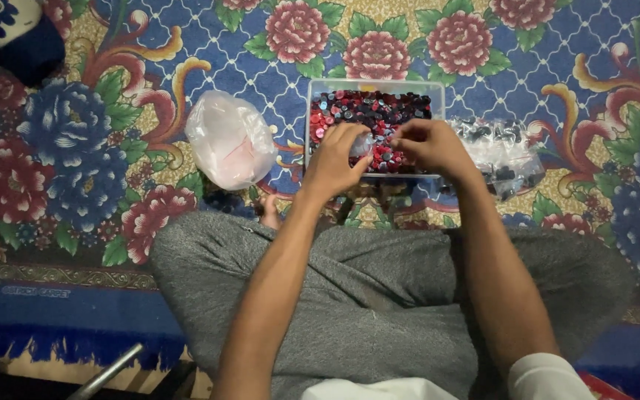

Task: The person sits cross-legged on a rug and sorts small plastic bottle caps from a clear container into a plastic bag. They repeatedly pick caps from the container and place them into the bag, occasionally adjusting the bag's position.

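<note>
Clear plastic tray (312, 111) of small red, black and dark-blue buttons (368, 111) sits on the floral carpet (483, 81), just ahead of the crossed legs in grey trousers (364, 296). Both hands work over its near edge. Left hand (335, 159) — fingers curled narrow, pinching what looks like a small clear bag; the item is too small to confirm. Right hand (427, 144) — fingers narrowed toward the same spot, tips touching or nearly so. Judgement: keep the pinch directly above the tray so dropped buttons fall back in. 1 pale plastic bag (227, 141) lies left of the tray; a clear bag of dark buttons (501, 152) touches its right side.
</note>
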